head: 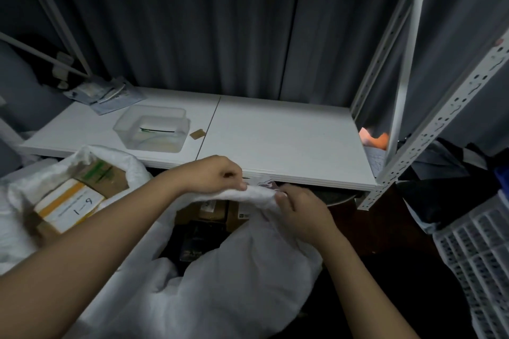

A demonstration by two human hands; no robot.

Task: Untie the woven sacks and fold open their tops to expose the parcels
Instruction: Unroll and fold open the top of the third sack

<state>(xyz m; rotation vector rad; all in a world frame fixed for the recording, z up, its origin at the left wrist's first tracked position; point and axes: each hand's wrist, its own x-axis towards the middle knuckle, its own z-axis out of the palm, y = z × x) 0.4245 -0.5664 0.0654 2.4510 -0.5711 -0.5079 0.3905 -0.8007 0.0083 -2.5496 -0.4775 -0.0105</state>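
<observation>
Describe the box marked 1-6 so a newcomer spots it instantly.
Start at the white shelf board; below its left front edge sits an opened woven sack. The box lies in its mouth, beside plain brown cartons. It alone has a white top, orange stripes and handwritten "1-6".

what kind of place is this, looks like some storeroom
Probably a parcel sorting or storage room: white woven sacks full of cardboard parcels, a slotted-angle metal shelf rack, and a white plastic crate beside it.
</observation>
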